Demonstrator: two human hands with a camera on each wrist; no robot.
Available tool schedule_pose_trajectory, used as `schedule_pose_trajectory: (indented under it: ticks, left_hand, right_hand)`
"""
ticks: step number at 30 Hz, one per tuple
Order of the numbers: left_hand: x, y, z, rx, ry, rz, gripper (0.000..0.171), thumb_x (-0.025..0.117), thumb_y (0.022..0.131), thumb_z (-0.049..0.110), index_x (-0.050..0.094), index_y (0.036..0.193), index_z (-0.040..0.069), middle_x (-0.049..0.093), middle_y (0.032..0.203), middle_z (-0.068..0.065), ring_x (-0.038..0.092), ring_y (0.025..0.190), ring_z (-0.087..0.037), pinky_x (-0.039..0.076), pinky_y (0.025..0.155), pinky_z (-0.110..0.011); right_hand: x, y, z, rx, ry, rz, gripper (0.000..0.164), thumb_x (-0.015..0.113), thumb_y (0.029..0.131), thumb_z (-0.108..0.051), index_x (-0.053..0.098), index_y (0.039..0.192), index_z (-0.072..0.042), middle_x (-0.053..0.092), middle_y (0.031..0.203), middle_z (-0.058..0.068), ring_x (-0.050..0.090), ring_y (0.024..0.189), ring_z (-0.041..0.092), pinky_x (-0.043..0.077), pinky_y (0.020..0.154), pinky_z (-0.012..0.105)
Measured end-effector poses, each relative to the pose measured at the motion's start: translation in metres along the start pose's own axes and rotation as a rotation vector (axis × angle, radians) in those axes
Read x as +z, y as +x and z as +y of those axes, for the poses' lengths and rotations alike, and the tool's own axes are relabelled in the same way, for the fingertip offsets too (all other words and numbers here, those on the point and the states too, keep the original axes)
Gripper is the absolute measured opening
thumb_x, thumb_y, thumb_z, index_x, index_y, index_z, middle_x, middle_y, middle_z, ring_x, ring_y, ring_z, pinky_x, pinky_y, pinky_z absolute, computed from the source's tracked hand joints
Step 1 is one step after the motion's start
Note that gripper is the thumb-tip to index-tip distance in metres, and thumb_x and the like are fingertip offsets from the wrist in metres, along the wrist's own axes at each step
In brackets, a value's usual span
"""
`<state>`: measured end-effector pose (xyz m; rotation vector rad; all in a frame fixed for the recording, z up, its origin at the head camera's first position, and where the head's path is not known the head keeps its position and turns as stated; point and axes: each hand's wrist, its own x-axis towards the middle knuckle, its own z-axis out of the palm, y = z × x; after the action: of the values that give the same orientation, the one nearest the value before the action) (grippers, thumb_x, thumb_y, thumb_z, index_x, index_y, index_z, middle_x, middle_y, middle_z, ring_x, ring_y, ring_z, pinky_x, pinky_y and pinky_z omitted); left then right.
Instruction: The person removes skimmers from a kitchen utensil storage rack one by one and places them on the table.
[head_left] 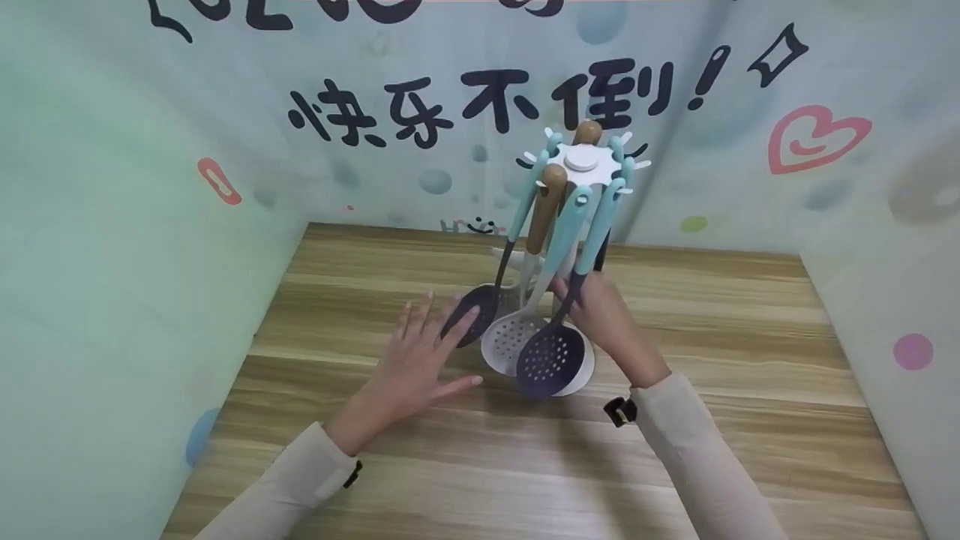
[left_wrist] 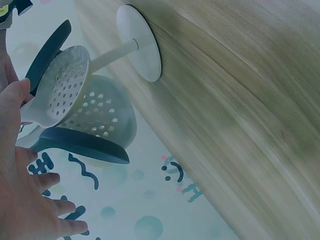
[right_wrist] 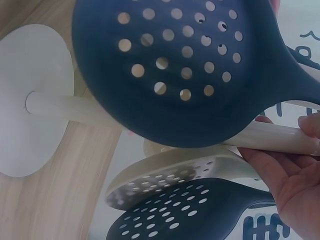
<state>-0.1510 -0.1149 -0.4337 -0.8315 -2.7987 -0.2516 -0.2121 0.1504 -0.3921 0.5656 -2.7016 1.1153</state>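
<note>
Grip the white post (left_wrist: 115,55) in the curled fingers of the right hand (head_left: 598,307), probably a sound anchor against tipping, and avoid trapping the neck of the dark skimmer (head_left: 551,364) in the same grasp. Spread wide, fingers straight, apparently holding nothing: the left hand (head_left: 412,367), just beside the leftmost dark utensil (head_left: 471,319); too close in the views to tell touch from near miss. Best to bring those fingers in gently, flat against one swinging head at a time, rather than knocking several together. Mind also the light skimmer (head_left: 510,337), hanging between the two dark heads and likely to swing along with either.

Look upward next to the white top (head_left: 589,161), with turquoise handles (head_left: 568,232) and a wooden handle (head_left: 546,214) hung around the rim; shift the post slowly to avoid shaking any loose. Check below for the round base (left_wrist: 145,52), seemingly flat on the wooden surface (head_left: 750,345), and try not to let one edge lift. Leave some room behind, towards the printed backdrop (head_left: 480,180), for the far handles.
</note>
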Motion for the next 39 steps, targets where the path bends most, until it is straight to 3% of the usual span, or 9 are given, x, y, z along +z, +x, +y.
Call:
schedule_pose_trajectory:
  ticks: [9, 16, 21, 26, 33, 39]
  left_hand:
    - [-0.009, 0.003, 0.008, 0.019, -0.032, 0.037, 0.086, 0.048, 0.083, 0.067, 0.013, 0.150, 0.027, 0.019, 0.154, -0.008, 0.015, 0.141, -0.037, 0.014, 0.112, -0.055]
    - [-0.019, 0.007, 0.023, 0.009, -0.085, 0.091, 0.085, 0.049, 0.083, 0.066, 0.015, 0.150, 0.025, 0.022, 0.153, -0.006, 0.019, 0.141, -0.033, 0.023, 0.110, -0.053]
    - [-0.029, 0.017, 0.037, -0.035, -0.193, 0.126, 0.082, 0.052, 0.085, 0.061, 0.015, 0.149, 0.028, 0.023, 0.153, -0.002, 0.019, 0.141, -0.029, 0.028, 0.107, -0.054]
    - [-0.034, 0.027, 0.049, -0.061, -0.282, 0.224, 0.078, 0.055, 0.086, 0.056, 0.020, 0.149, 0.026, 0.032, 0.148, -0.004, 0.029, 0.137, -0.025, 0.031, 0.106, -0.050]
    - [-0.038, 0.036, 0.067, -0.047, -0.447, 0.364, 0.066, 0.059, 0.089, 0.041, 0.031, 0.144, 0.018, 0.039, 0.141, -0.002, 0.038, 0.129, -0.016, 0.035, 0.106, -0.036]
    - [-0.033, 0.041, 0.086, -0.026, -0.587, 0.411, 0.050, 0.057, 0.092, 0.028, 0.041, 0.137, 0.014, 0.049, 0.133, -0.004, 0.046, 0.124, -0.015, 0.039, 0.104, -0.032]
  right_hand:
    - [0.000, -0.001, 0.003, 0.036, 0.036, -0.024, 0.025, 0.046, 0.099, -0.023, 0.056, 0.095, 0.000, 0.066, 0.097, 0.020, 0.065, 0.094, 0.033, 0.051, 0.077, 0.046]
    - [0.001, -0.002, 0.003, 0.033, 0.015, -0.018, 0.026, 0.047, 0.098, -0.022, 0.053, 0.088, 0.000, 0.062, 0.080, 0.014, 0.062, 0.078, 0.028, 0.050, 0.070, 0.041]
    - [0.000, -0.003, 0.003, 0.049, 0.009, -0.013, 0.025, 0.046, 0.098, -0.021, 0.052, 0.087, 0.001, 0.055, 0.072, 0.009, 0.058, 0.073, 0.025, 0.049, 0.068, 0.039]
    - [-0.001, -0.002, 0.002, 0.031, 0.006, -0.014, 0.025, 0.046, 0.098, -0.022, 0.053, 0.092, 0.002, 0.058, 0.078, 0.014, 0.060, 0.078, 0.029, 0.050, 0.073, 0.043]
    - [0.000, -0.002, 0.004, 0.018, 0.014, -0.019, 0.024, 0.046, 0.098, -0.021, 0.054, 0.097, 0.001, 0.061, 0.084, 0.018, 0.061, 0.083, 0.031, 0.050, 0.076, 0.045]
    - [-0.002, -0.002, 0.003, 0.005, 0.028, -0.023, 0.023, 0.046, 0.099, -0.022, 0.055, 0.099, -0.001, 0.063, 0.090, 0.019, 0.063, 0.088, 0.033, 0.050, 0.079, 0.046]
